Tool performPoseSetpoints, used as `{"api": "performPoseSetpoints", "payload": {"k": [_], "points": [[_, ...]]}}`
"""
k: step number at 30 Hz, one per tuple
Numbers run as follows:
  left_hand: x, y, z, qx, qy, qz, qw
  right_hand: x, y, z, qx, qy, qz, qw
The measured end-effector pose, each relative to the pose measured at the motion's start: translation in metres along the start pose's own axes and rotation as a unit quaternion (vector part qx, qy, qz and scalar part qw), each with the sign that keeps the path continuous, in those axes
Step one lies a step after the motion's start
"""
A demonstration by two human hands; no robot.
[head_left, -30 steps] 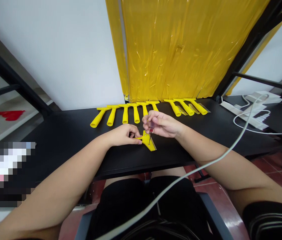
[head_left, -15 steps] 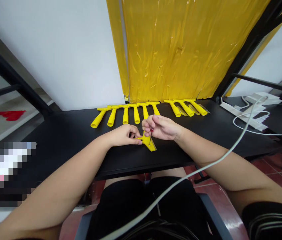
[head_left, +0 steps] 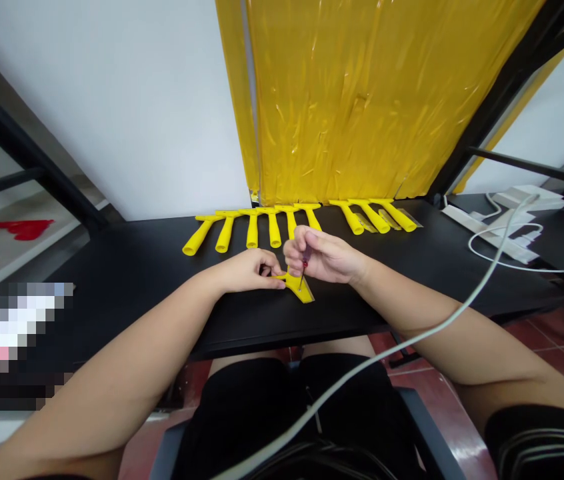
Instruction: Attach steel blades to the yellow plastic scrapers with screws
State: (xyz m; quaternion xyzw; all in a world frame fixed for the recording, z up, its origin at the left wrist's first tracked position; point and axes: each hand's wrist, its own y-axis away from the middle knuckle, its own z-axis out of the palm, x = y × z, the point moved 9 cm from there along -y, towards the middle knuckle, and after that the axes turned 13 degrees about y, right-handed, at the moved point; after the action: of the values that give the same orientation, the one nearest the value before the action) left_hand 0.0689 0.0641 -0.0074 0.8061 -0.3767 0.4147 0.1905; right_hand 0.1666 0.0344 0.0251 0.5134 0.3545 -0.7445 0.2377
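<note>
My left hand (head_left: 253, 272) pinches the edge of a yellow scraper (head_left: 301, 291) that lies on the black table, a thin blade strip along its right side. My right hand (head_left: 329, 257) is closed around a small screwdriver (head_left: 305, 265) with a red collar. Its thin shaft points down, and the tip meets a screw spot on the scraper's head. The fingers hide most of the screwdriver's handle, and part of the scraper is behind my right hand.
Several yellow scraper handles (head_left: 197, 238) stretch along the back of the black table (head_left: 137, 267). Scrapers with clear blades (head_left: 399, 217) lie at the right of that row. A white power strip (head_left: 487, 233) sits farther right. A pale cable (head_left: 412, 340) crosses before my right arm.
The fingers of my right hand have shifted slightly around the screwdriver, showing more of its handle. The scraper and my left hand stay in place.
</note>
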Motion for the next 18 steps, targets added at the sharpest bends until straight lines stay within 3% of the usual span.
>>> {"api": "performPoseSetpoints", "payload": {"k": [6,14,18], "points": [[0.0006,0.0007,-0.0009,0.0,0.002,0.0,1.0,0.0052,-0.0005,0.001,0.011,0.0,0.038,0.999],[-0.0003,0.0006,0.0003,-0.008,0.009,-0.007,1.0,-0.0029,-0.0005,-0.003,0.038,0.011,-0.006,0.999],[0.0001,0.0004,-0.0006,-0.003,-0.002,-0.007,1.0,0.0057,0.0003,0.0004,0.018,0.009,0.042,0.999]]}}
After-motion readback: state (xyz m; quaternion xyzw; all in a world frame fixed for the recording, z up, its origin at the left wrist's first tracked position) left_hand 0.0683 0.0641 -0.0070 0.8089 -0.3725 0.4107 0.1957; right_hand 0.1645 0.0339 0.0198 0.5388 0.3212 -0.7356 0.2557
